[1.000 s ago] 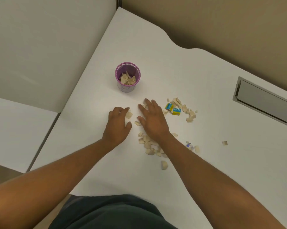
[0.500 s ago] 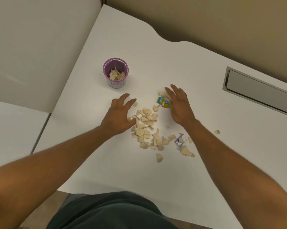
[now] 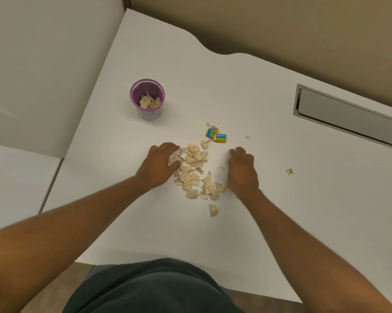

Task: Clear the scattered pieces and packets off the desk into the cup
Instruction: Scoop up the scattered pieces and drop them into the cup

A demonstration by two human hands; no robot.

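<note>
White desk [image 3: 247, 233], wavy far edge, seen from above. Purple mesh cup [image 3: 147, 98] stands upright toward the far left edge, partly filled with beige pieces.

Main pile of beige pieces [image 3: 194, 170] lies mid-desk, between the two hands. One loose piece [image 3: 213, 210] sits apart on the near side of the pile. Two small stray bits toward the right: one [image 3: 289, 171] well apart from the pile, a tinier one [image 3: 247, 137] farther back.

Two yellow-and-blue packets [image 3: 215, 135] lie side by side just beyond the pile's far end, touching or nearly so, with a few beige scraps against them.

Left hand [image 3: 160, 164]: palm down on the desk at the pile's left side, fingers curled loosely, thumb touching the nearest pieces. Whether it grips any, cannot tell.

Right hand [image 3: 242, 171]: blurred, at the pile's right side, fingers bent downward, heel against the near-right pieces. Closure cannot be told; nothing visibly held.

Grey recessed hatch [image 3: 348, 117] set into the desk near the far right edge. Dark green clothing [image 3: 150, 290] at the near edge.
</note>
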